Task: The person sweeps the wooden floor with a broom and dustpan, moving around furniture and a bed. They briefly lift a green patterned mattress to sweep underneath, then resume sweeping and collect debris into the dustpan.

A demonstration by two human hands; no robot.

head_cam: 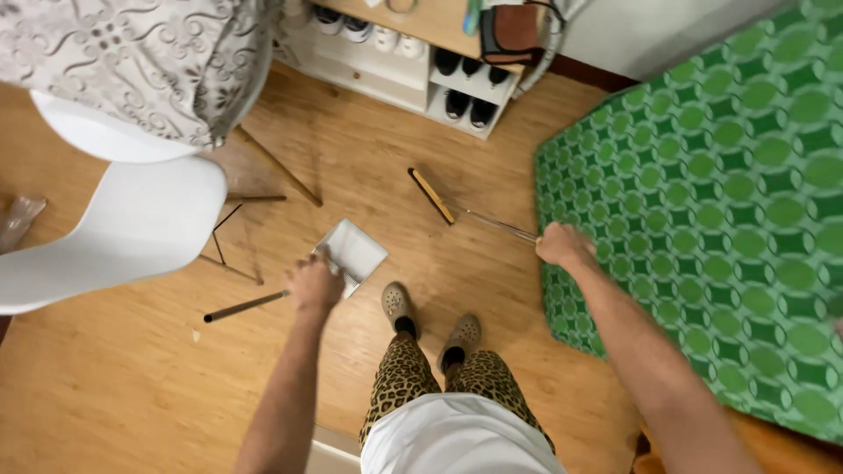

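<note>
The person's left hand (313,283) grips one dustpan (351,252) beside the white chair (114,228); the right hand (563,244) clasps one broom (432,195), farther from that chair.

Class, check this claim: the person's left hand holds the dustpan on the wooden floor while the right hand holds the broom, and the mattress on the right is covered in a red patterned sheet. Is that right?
Not quite. The head view shows the sheet on the mattress is green, not red. The rest stands: the left hand holds the dustpan on the wooden floor, and the right hand holds the broom.
</note>
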